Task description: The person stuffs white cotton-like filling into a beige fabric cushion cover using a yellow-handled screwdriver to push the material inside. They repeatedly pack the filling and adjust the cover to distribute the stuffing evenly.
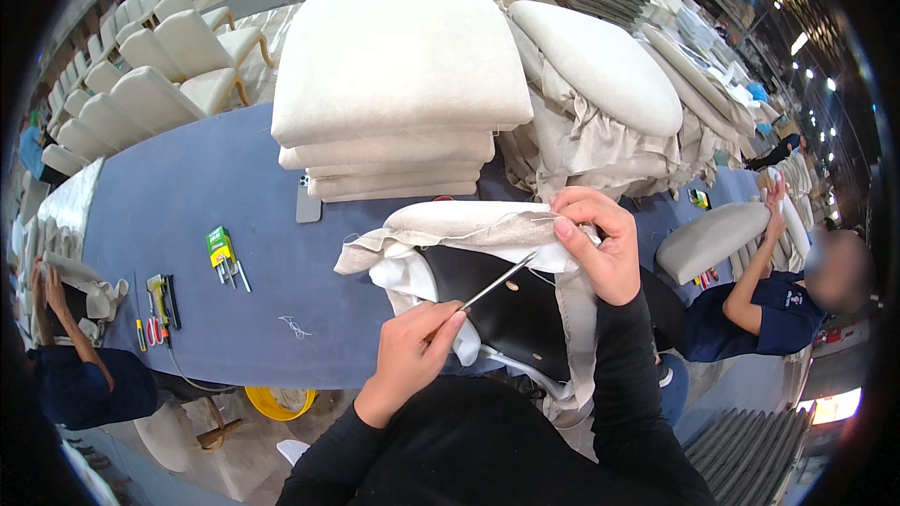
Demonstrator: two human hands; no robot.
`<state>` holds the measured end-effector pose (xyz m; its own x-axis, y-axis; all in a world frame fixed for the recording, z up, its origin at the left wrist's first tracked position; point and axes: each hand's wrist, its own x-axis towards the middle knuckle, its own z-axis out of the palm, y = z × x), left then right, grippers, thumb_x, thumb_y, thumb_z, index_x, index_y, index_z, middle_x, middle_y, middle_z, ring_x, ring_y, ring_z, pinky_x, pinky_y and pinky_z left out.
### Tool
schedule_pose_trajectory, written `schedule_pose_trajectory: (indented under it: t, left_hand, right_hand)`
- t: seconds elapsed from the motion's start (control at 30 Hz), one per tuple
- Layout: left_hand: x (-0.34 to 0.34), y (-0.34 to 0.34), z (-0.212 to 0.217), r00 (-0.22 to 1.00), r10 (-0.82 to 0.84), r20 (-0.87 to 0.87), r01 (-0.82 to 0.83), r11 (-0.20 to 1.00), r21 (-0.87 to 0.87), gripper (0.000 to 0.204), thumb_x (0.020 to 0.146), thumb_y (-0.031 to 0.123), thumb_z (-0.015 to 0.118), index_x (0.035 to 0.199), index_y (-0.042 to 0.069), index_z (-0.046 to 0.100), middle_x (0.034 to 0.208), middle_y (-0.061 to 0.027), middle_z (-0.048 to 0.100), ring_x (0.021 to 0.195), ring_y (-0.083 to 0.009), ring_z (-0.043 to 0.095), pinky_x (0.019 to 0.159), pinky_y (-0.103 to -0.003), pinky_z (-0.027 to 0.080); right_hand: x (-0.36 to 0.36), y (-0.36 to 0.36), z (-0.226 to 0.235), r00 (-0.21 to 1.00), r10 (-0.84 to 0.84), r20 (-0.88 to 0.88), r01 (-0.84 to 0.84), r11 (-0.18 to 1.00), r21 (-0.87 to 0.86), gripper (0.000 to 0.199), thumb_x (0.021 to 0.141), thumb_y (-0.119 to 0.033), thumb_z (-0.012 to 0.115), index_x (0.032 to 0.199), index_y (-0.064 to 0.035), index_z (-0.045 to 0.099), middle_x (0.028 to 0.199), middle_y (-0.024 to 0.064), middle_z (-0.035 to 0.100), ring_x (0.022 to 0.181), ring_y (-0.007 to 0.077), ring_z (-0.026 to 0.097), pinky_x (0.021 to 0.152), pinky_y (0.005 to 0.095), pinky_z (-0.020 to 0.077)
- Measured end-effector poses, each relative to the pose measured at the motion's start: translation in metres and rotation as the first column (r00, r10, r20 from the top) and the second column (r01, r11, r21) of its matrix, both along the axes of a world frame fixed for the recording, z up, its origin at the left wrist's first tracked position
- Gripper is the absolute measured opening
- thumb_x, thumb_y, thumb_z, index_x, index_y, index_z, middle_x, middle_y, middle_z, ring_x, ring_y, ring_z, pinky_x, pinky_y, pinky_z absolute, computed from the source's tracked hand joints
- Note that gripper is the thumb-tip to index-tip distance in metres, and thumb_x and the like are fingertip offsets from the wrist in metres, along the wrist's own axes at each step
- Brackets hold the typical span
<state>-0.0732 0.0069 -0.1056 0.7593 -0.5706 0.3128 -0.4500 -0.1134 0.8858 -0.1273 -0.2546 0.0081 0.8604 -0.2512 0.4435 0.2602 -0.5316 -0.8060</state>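
Cushion [516,326], black underside showing, lies at the near edge of the tabletop [169,187] in the head view; the left hand [412,342] grips a slim metal tool [497,283], the right hand [607,245] pinches loose beige fabric [469,230].

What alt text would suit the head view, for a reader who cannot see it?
A person's left hand holds a slim metal tool over a black panel bordered by pale fabric, whose edge the right hand pinches. Cream padded pieces are stacked beyond on a blue table.
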Motion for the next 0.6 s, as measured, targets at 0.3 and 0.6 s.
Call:
schedule_pose_trajectory:
  t: [0.3, 0.6]
  left_hand:
    - [0.002, -0.007, 0.02, 0.998, -0.047, 0.037, 0.046, 0.999, 0.024, 0.015, 0.1, 0.018, 0.073, 0.107, 0.006, 0.079, 0.073, -0.0096, 0.065, 0.06, -0.0251, 0.062, 0.057, -0.035, 0.046]
    - [-0.009, 0.012, 0.022, 0.992, -0.106, -0.064, 0.11, 0.992, 0.067, 0.015, 0.1, 0.017, 0.073, 0.105, 0.004, 0.079, 0.071, -0.0103, 0.063, 0.059, -0.025, 0.06, 0.057, -0.035, 0.045]
  right_hand:
    - [-0.011, -0.005, -0.002, 0.995, 0.095, -0.004, -0.095, 0.994, 0.053, 0.018, 0.087, -0.011, 0.083, 0.098, -0.0007, 0.073, 0.11, 0.0134, 0.073, 0.115, 0.0281, 0.069, 0.103, 0.0394, 0.0497]
    - [-0.034, -0.023, -0.04, 0.938, 0.34, 0.072, -0.344, 0.878, 0.332, 0.072, 0.068, -0.03, 0.097, 0.125, -0.0012, 0.066, 0.137, 0.0196, 0.065, 0.137, 0.0366, 0.059, 0.118, 0.0473, 0.0412]
